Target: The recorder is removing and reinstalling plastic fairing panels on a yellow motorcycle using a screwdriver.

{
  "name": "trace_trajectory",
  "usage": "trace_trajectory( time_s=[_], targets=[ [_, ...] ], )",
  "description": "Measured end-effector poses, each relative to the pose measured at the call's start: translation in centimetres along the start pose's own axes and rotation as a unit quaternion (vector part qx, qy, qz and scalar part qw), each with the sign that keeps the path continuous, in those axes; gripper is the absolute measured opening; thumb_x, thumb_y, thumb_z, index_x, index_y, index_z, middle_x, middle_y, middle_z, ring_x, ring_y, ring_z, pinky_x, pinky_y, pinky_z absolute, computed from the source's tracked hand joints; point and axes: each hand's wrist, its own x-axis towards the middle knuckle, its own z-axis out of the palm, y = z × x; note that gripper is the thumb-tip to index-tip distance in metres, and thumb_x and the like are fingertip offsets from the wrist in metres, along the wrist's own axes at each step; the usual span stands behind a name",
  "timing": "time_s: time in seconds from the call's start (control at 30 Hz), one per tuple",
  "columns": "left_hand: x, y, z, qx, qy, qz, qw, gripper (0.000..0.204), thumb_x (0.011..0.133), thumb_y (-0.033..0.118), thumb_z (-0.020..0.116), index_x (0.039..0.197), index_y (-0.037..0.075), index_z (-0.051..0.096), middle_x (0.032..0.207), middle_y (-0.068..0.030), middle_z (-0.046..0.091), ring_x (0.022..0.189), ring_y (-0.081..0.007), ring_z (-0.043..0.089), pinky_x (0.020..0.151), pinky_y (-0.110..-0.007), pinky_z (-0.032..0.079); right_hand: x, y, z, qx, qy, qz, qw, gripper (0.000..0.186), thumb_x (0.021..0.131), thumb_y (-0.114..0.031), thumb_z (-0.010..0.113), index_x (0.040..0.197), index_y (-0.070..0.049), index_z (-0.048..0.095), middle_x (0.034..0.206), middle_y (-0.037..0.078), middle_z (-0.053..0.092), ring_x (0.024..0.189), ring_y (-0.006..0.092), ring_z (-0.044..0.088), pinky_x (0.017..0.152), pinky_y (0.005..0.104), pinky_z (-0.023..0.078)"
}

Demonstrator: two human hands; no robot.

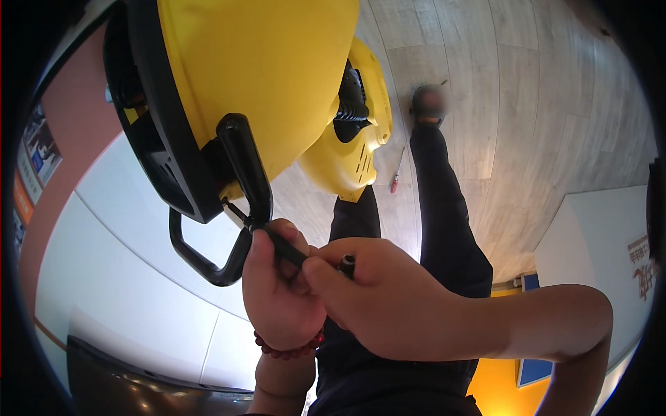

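A large yellow machine housing [263,62] with a black rim [173,139] fills the upper left. Black loop handles, one bar [246,163] upright and another loop [201,260] below it, stick out from the rim. My left hand [281,298], with red beads at the wrist, pinches the front of a black-handled screwdriver [291,253]. Its thin shaft points up-left to the rim beside the handle; whether the tip sits in a screw is too small to tell. My right hand [374,291] is closed round the back of the same handle, whose end shows between the fingers.
A second yellow part [347,159] with slots and a black corrugated hose [352,111] sits behind the housing. On the wood-look floor [513,104] lies a red-handled tool [395,179]. My dark-trousered legs [447,201] stretch forward. A white panel [596,243] stands at the right.
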Motion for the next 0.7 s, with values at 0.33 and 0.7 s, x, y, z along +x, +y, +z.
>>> trace_trajectory(
  time_s=[0.33,0.7],
  targets=[
    [0.4,0.1,-0.7,0.003,-0.022,-0.012,1.0,0.037,0.097,0.029,0.034,0.093,0.0,0.055,0.058,0.0043,0.045,0.048,-0.0019,0.033,0.044,-0.017,0.024,0.7,0.9,0.0,-0.268,0.072,-0.172,0.945,0.022,0.089,-0.018,0.047,0.081,0.001,0.052,0.063,0.016,0.056,0.058,0.0304,0.058,0.053,0.0372,0.045],
    [0.2,0.2,-0.8,0.023,-0.072,0.016,0.997,0.036,0.097,0.03,0.034,0.097,-0.001,0.052,0.059,-0.001,0.05,0.048,-0.0051,0.043,0.044,-0.018,0.035,0.6,0.5,1.4,0.253,0.018,0.125,0.959,0.035,0.09,-0.027,0.044,0.079,0.004,0.057,0.056,0.01,0.055,0.05,0.0155,0.053,0.048,0.0273,0.042]
  ],
)
